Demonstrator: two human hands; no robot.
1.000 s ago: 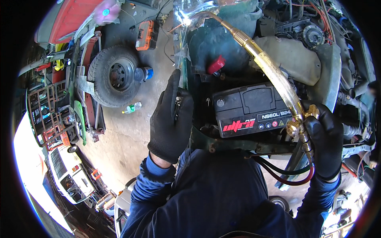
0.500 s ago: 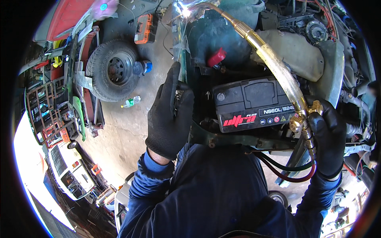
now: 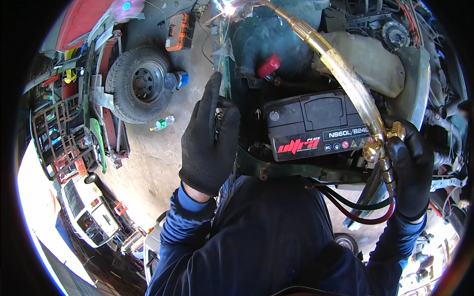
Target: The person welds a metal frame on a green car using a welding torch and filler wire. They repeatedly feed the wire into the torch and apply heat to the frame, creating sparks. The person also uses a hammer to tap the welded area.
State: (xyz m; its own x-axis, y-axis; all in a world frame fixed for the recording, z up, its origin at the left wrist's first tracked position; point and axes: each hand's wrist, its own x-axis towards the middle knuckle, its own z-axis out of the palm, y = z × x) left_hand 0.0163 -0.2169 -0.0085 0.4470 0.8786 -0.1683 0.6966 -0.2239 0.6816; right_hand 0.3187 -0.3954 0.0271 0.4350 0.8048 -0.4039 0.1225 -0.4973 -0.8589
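Observation:
My right hand (image 3: 411, 167), in a black glove, is wrapped around the valve end of a brass gas torch (image 3: 345, 79). The torch slants up and left, and its tip ends beside a bright white glow (image 3: 228, 9) on the green metal panel edge (image 3: 223, 54). Red and green hoses (image 3: 363, 217) curve away from its lower end. My gloved left hand (image 3: 210, 143) is at the panel's left side, forefinger stretched toward the glow, other fingers curled around thin metal wire (image 3: 217, 123). Loose wire strands also hang below that palm; the exact grip is partly hidden.
A black car battery (image 3: 316, 121) sits between my hands in the engine bay. Behind it are a red cap-like part (image 3: 269, 65) and a pale tank (image 3: 368, 61). On the floor at left lie a wheel (image 3: 140, 84), an orange-black case (image 3: 180, 32) and a plastic bottle (image 3: 164, 123).
The torch tip and the glow have shifted slightly up and left in view. My left hand has moved a little left, and both hands keep their grips.

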